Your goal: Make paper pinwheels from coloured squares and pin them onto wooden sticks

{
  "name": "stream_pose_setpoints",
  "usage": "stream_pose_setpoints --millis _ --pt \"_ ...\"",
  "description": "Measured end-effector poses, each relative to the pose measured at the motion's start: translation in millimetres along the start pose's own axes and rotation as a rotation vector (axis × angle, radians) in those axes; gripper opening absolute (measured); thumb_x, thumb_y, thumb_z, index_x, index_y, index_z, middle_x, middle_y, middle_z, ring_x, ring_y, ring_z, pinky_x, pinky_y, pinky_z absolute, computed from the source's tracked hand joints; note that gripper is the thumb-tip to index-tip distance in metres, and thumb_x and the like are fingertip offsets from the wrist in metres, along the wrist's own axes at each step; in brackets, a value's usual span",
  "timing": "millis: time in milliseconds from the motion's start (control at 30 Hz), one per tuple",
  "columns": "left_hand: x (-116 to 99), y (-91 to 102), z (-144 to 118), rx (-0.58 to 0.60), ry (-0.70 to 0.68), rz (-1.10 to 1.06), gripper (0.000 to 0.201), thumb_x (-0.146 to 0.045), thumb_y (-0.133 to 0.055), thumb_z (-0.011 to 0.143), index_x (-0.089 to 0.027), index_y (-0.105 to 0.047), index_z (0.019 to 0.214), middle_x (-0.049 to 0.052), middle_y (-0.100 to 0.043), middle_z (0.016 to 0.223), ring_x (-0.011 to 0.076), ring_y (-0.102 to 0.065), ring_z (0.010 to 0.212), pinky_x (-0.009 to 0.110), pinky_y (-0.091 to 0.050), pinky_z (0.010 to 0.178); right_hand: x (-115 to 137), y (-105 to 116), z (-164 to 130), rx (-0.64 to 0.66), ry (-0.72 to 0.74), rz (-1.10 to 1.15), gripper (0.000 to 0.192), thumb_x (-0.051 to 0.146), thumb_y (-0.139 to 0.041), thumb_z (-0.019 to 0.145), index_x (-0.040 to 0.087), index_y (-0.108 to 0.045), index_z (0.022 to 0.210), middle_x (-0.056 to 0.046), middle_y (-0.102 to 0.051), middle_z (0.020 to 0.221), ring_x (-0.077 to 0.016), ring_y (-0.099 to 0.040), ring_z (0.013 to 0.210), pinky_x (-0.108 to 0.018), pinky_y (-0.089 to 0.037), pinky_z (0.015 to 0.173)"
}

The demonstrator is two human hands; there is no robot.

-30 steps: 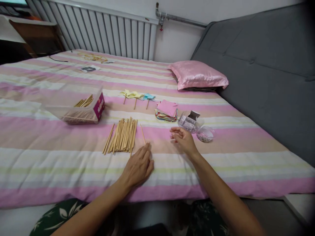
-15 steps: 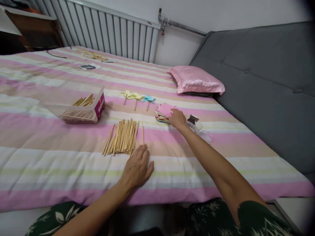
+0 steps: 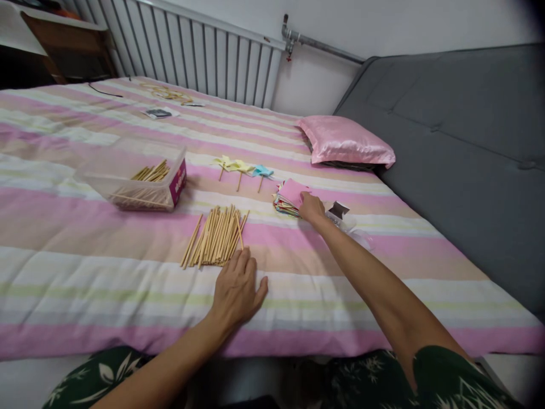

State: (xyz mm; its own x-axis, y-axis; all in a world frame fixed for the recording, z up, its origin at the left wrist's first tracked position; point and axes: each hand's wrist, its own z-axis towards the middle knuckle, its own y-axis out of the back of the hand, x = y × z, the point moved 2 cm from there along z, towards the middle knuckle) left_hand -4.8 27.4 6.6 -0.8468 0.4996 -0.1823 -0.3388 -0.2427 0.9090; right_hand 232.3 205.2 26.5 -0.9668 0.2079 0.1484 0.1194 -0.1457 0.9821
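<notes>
My left hand point(image 3: 239, 288) lies flat, palm down, on the bedspread, thumb out to the side. Its fingertips touch the lower end of a thin wooden stick point(image 3: 239, 232) at the right side of a bunch of similar sticks point(image 3: 217, 236). Farther right, my right hand point(image 3: 312, 208) is at the near right edge of a stack of colored paper point(image 3: 284, 207). Its fingers are bent onto a pink sheet point(image 3: 293, 191) on top; the thumb is hidden. Beyond the sticks lie two yellow pinwheels point(image 3: 239, 166) and a blue pinwheel point(image 3: 261, 170).
A clear plastic box point(image 3: 145, 196) with more sticks stands at the left. Clear packaging point(image 3: 361, 238) and a small dark-and-white piece point(image 3: 338, 210) lie beside my right hand. A pink pillow point(image 3: 347, 141) rests against the gray headboard point(image 3: 447, 130). Yellow loops point(image 3: 166, 92) lie farther back.
The stick at my left fingertips has moved left and now leans against the bunch. My right fingers have drawn back to the pink sheet's near right edge. The view has shifted slightly.
</notes>
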Motion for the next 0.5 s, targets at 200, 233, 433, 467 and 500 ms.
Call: stream_pose_setpoints --millis 200,233,433,467,500 --pt "0.7 -0.9 0.4 -0.019 -0.009 -0.016 0.025 -0.032 -0.048 0.081 -0.013 -0.056 0.094 0.020 -0.054 0.121 0.0327 -0.048 0.113 0.047 -0.040 0.095 -6.2 4.0 3.7 -0.017 0.011 -0.005 0.022 0.013 -0.049 0.077 0.018 -0.062 0.093 -0.011 -0.068 0.094 -0.0222 -0.061 0.086 -0.027 -0.041 0.070" --pt "0.7 -1.0 0.6 -0.021 -0.011 -0.022 0.025 -0.032 -0.048 0.081 -0.013 -0.056 0.094 0.021 -0.054 0.121 0.0329 -0.048 0.113 0.047 -0.040 0.094 -6.9 5.1 4.5 -0.018 0.014 -0.002 0.021 0.014 -0.049 0.077 0.018 -0.063 0.091 -0.011 -0.068 0.093 -0.0215 -0.061 0.086 -0.027 -0.040 0.070" --pt "0.0 -0.1 0.6 -0.021 -0.005 -0.030 0.025 -0.032 -0.048 0.081 -0.012 -0.056 0.095 0.021 -0.054 0.120 0.0331 -0.048 0.113 0.047 -0.040 0.094 -8.0 9.5 8.2 -0.023 0.019 0.027 0.019 0.020 -0.053 0.075 0.018 -0.068 0.087 -0.008 -0.071 0.090 -0.0185 -0.061 0.081 -0.024 -0.040 0.068" --pt "-0.1 0.0 0.4 -0.014 -0.003 -0.028 0.025 -0.032 -0.048 0.081 -0.012 -0.056 0.095 0.021 -0.054 0.120 0.0329 -0.048 0.113 0.047 -0.040 0.094 -7.8 9.7 8.5 -0.028 0.019 0.034 0.020 0.020 -0.053 0.074 0.019 -0.068 0.088 -0.008 -0.071 0.091 -0.0185 -0.061 0.082 -0.024 -0.041 0.069" --pt "-0.2 0.2 0.3 -0.007 -0.002 -0.026 0.025 -0.032 -0.048 0.082 -0.012 -0.056 0.095 0.021 -0.054 0.120 0.0329 -0.048 0.112 0.047 -0.040 0.094 -7.7 9.6 8.8 -0.032 0.018 0.042 0.022 0.019 -0.053 0.075 0.019 -0.069 0.089 -0.008 -0.071 0.092 -0.0185 -0.062 0.084 -0.024 -0.041 0.070"
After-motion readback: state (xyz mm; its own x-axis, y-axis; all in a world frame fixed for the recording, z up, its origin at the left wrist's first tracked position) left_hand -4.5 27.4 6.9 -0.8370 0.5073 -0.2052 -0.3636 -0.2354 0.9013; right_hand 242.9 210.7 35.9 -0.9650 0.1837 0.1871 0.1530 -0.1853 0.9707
